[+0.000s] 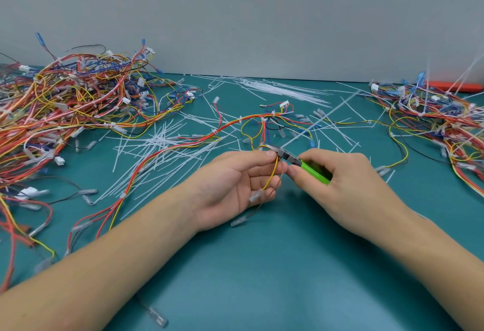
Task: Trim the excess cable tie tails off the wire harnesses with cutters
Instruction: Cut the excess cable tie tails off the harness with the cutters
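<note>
**Green-handled cutters at the wire, both hands mid-surface**

Teal surface (262,265), grey wall behind. Both bare forearms reach in from the bottom edge and meet near the middle.

Left hand (235,186): palm turned up and toward the right, thumb and forefinger pinching a yellow wire (272,173) near its top bend. The wire drops across the open palm and ends in a clear-sleeved terminal (254,196) by the lower fingers. A second sleeved terminal (238,221) lies on the surface just below the hand.

Right hand (337,176): closed around the cutters (301,163), green handles showing between thumb and fingers. The metal nose points left and up, its tip just beside the left thumb and touching or nearly touching the pinched wire. Whether the blades are parted or closed cannot be told; the tip is small and slightly blurred.

The harness (227,126) in work runs from the pinch point back across the surface, red, orange and yellow strands bound at intervals by white ties, with a white connector (283,105) at its far end.

White cut-off tie tails (162,144) lie scattered over the surface just beyond the hands; a bundle of long uncut ties (282,92) sits near the wall. A large tangled pile of harnesses (52,110) fills the left side, a smaller pile (440,116) the right, well apart from the hands. An orange-red object (455,86) lies behind the right pile, partly hidden.
</note>
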{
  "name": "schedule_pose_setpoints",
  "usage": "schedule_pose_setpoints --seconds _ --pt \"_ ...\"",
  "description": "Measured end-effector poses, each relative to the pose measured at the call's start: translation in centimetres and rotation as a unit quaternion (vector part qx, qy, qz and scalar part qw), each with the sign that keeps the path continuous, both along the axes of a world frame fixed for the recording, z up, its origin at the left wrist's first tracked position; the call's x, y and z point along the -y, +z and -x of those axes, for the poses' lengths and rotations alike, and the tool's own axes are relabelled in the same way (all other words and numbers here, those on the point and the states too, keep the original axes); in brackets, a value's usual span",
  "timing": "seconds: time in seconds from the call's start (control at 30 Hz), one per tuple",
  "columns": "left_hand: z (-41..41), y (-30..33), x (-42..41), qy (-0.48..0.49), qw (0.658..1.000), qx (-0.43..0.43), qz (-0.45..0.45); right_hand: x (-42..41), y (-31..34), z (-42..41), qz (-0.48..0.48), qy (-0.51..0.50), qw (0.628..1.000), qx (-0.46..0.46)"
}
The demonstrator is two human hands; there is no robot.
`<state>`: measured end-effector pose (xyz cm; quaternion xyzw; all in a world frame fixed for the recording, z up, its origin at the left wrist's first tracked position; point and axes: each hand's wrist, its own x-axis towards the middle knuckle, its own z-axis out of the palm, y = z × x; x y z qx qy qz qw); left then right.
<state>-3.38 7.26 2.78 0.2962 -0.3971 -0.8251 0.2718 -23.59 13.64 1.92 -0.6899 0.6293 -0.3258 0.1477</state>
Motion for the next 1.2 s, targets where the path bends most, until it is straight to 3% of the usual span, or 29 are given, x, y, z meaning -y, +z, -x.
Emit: schedule_pose_setpoints --seconds 0.23,0.47,0.77,1.2 --pt "0.25 -0.23 -0.19 0.035 0.999 -0.004 0.016 0.19 0.27 0.23 0.024 0.016 0.999 -0.026" --pt "0.2 -0.1 -0.03 0.02 1.0 0.0 0.007 0.16 0.04 0.31 0.021 0.019 0.998 0.049" --pt "0.13 -0.08 -0.09 0.016 1.0 0.008 0.021 0.41 -0.15 0.31 0.029 0.024 0.999 -0.002" --pt "-0.05 0.04 0.04 0.015 1.0 0.013 -0.012 0.5 -0.54 0.3 0.022 0.007 0.999 0.028"
